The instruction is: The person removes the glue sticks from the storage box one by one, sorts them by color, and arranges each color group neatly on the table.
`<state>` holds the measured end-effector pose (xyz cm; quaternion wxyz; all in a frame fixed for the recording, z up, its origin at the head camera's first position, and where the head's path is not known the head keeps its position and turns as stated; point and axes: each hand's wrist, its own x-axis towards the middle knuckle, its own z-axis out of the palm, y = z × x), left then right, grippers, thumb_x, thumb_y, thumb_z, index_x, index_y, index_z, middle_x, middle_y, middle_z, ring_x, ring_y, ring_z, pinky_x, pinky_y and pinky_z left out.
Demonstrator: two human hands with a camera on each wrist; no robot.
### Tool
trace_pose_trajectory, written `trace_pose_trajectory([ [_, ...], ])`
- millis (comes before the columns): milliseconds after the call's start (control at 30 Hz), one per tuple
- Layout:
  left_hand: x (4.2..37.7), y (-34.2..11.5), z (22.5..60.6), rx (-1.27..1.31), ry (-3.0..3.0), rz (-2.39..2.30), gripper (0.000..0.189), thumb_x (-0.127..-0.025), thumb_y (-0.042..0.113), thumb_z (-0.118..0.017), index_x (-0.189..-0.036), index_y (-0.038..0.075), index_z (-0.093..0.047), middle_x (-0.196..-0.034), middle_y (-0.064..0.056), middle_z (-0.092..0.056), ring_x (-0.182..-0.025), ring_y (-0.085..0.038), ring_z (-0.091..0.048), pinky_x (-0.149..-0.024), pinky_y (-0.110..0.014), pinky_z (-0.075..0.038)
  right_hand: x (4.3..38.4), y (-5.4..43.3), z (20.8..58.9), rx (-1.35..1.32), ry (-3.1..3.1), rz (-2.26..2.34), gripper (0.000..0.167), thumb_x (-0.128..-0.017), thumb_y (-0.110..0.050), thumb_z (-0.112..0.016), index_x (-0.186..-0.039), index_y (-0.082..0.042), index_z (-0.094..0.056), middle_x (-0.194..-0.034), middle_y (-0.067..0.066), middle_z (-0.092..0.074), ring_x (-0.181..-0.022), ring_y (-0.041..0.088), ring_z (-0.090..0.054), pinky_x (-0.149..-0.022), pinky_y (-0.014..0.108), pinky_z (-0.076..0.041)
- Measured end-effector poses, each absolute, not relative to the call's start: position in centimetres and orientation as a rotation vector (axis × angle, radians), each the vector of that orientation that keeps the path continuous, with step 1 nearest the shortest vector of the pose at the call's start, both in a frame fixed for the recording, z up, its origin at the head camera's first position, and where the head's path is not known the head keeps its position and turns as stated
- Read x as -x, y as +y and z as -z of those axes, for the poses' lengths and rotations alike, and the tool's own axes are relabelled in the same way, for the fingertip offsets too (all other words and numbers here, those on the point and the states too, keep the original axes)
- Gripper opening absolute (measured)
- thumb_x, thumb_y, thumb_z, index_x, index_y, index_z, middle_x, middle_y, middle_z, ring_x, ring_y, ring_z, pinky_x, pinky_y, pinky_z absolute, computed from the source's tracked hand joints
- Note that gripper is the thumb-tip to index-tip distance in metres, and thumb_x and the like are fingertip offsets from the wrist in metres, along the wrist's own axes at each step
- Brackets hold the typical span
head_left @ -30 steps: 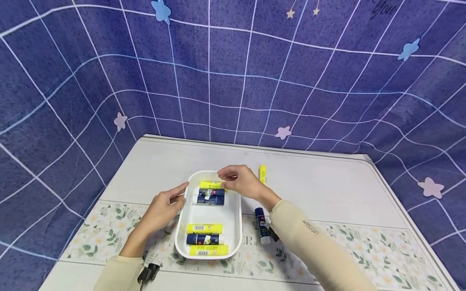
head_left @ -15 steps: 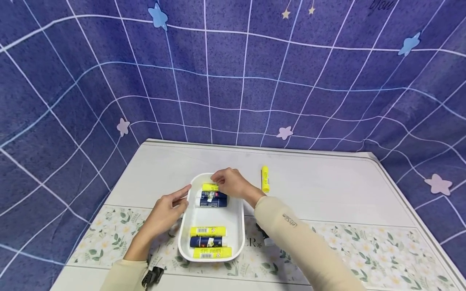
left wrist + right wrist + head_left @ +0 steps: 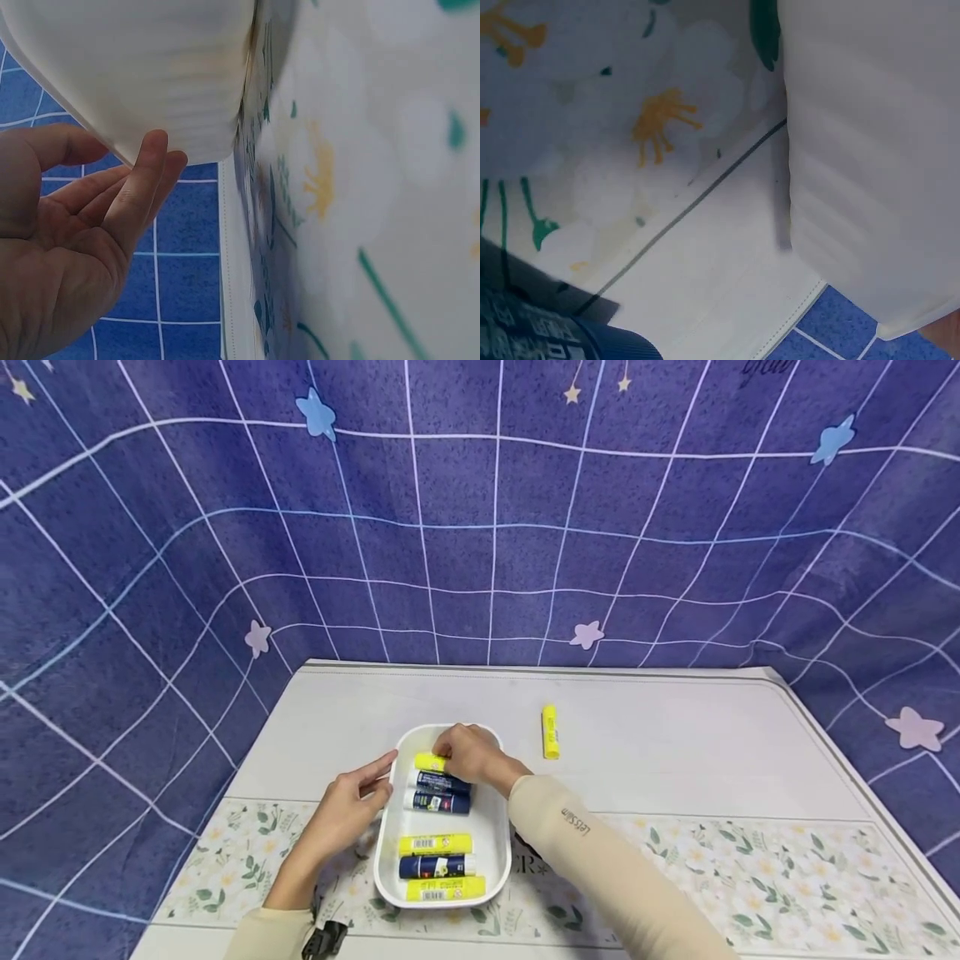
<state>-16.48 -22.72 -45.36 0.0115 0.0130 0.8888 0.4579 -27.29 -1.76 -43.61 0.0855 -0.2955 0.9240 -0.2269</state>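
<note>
Set on the white worktop with a floral band (image 3: 675, 727), left of centre: a white, rounded-rectangular plastic tray (image 3: 446, 823). Extended forward from the lower left, in a plain cream sleeve (image 3: 272, 937): the left hand (image 3: 347, 803), angled toward the left rim, fingers (image 3: 136, 191) released and nearly straight, tips touching the tray's outer wall. Reaching diagonally in from the lower right, in a cream sleeve with dark lettering (image 3: 588, 839): the right hand (image 3: 471, 756), back upward, lowered over the far end of the tray, fingers bent down at the right end of a yellow cylindrical glue stick (image 3: 427, 762); impossible to tell whether pinching or merely touching, due to hidden fingertips. Directly below, lying crosswise: two dark-blue glue sticks with white ends (image 3: 439, 802). Across a gap, at the near end, also crosswise: a yellow stick (image 3: 435, 844), a dark-blue stick (image 3: 437, 866) and a second yellow stick (image 3: 446, 888). Outside, right of the far end: a loose yellow stick (image 3: 551, 732). In the right wrist view, lower left: a dark-blue cylinder with white print (image 3: 562, 336). Behind: a blue-violet grid-patterned curtain (image 3: 450, 560).
</note>
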Motion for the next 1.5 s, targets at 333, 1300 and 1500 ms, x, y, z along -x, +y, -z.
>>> trace_pose_trajectory([
  [333,16.4,-22.6,45.3,-0.058,2.773,-1.45,0.051,-0.105,0.015,-0.057,-0.155,0.016,-0.048,-0.146,-0.017,-0.062,-0.127,-0.034,-0.066,-0.096,-0.032,-0.06,27.0,-1.8,43.8,0.76,2.666,0.815,0.033,-0.085,0.0,-0.077,-0.116,-0.012,-0.08,-0.111,0.004,-0.08,-0.101,0.015,-0.071,-0.1,0.032,-0.057],
  [1300,16.4,-22.6,45.3,-0.038,2.798,-1.408,0.051,-0.105,0.018,-0.057,-0.155,0.017,-0.048,-0.147,-0.014,-0.061,-0.127,-0.034,-0.066,-0.093,-0.029,-0.06,28.7,3.4,39.4,0.314,2.215,1.95,0.037,-0.092,0.009,-0.062,-0.128,0.007,-0.068,-0.119,0.025,-0.069,-0.097,0.021,-0.066,-0.084,0.027,-0.061],
  [1500,16.3,-22.5,45.1,-0.035,2.797,-1.405,0.051,-0.105,0.017,-0.057,-0.156,0.017,-0.047,-0.147,-0.014,-0.061,-0.128,-0.035,-0.066,-0.102,-0.041,-0.058,30.3,6.5,39.4,0.095,2.244,2.075,0.037,-0.094,0.007,-0.064,-0.13,0.004,-0.069,-0.12,0.021,-0.068,-0.101,0.02,-0.063,-0.087,0.025,-0.056],
])
